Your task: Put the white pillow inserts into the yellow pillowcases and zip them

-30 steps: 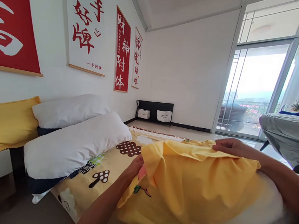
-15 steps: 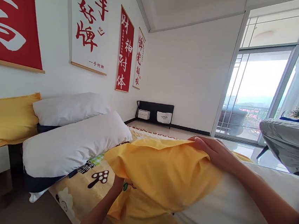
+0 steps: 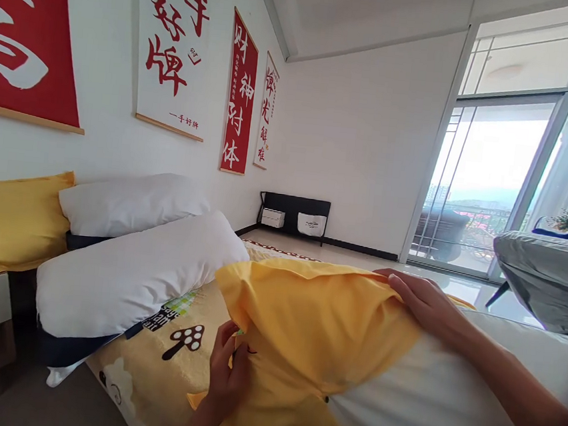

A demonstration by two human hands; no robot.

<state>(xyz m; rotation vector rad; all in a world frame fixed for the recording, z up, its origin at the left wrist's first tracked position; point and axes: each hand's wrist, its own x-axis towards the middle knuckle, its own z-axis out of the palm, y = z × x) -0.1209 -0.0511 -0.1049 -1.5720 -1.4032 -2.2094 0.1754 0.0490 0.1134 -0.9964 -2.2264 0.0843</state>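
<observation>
A yellow pillowcase [image 3: 313, 323] is drawn over one end of a white pillow [image 3: 397, 398], whose bare part runs off toward the lower right. On the far side, my right hand [image 3: 421, 300] grips the pillowcase with the pillow under it; its fingertips are partly hidden behind the cloth. My left hand [image 3: 229, 365] is at the near left edge of the pillowcase, fingers curled against the fabric and closed on it. A small dark spot shows where the yellow cloth meets the white pillow.
Two white pillows [image 3: 141, 280] lie stacked at the left on a patterned bed cover [image 3: 148, 374]. Beyond them is a yellow pillow [image 3: 12, 220]. A black stand [image 3: 289, 207] is by the far wall, and a grey covered seat [image 3: 549, 279] at the right.
My left hand has come out from behind the pillowcase, and its fingers now show at the edge. The pillowcase's left corner has shifted slightly right and up. My right hand keeps its hold.
</observation>
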